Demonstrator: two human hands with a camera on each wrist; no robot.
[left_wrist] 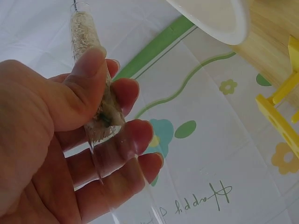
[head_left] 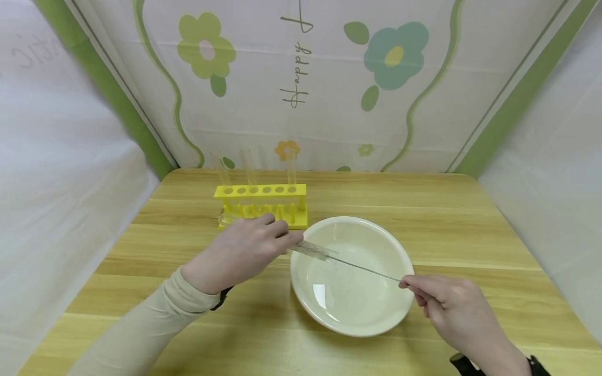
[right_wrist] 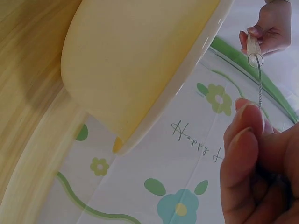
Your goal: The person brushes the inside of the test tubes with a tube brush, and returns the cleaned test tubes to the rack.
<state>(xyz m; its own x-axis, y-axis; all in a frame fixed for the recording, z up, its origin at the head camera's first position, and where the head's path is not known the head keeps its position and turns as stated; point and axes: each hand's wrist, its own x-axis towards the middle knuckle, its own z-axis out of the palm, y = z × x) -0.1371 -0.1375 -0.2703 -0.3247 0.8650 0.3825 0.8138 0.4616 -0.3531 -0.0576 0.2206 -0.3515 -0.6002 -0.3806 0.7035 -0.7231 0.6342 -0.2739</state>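
Left of the round cream-white bowl [head_left: 362, 305], the person's beige-sleeved left forearm [head_left: 136, 324] slants up to the bare left hand [head_left: 249, 248], back upward, fingertips by the bowl's rim; its thumb presses toward the index finger, the other fingers bent. Right of the bowl, the bare right hand [head_left: 453, 303] pinches with thumb and forefinger, its remaining fingers curled under. Black bands [head_left: 223, 298] show at both wrists.

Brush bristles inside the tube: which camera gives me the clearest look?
Left wrist: the bristles show close up inside the clear tube, partly hidden by the left hand. The head view shows only a short, small stretch beyond that hand; the right wrist view, a distant pale patch behind the tube's mouth.
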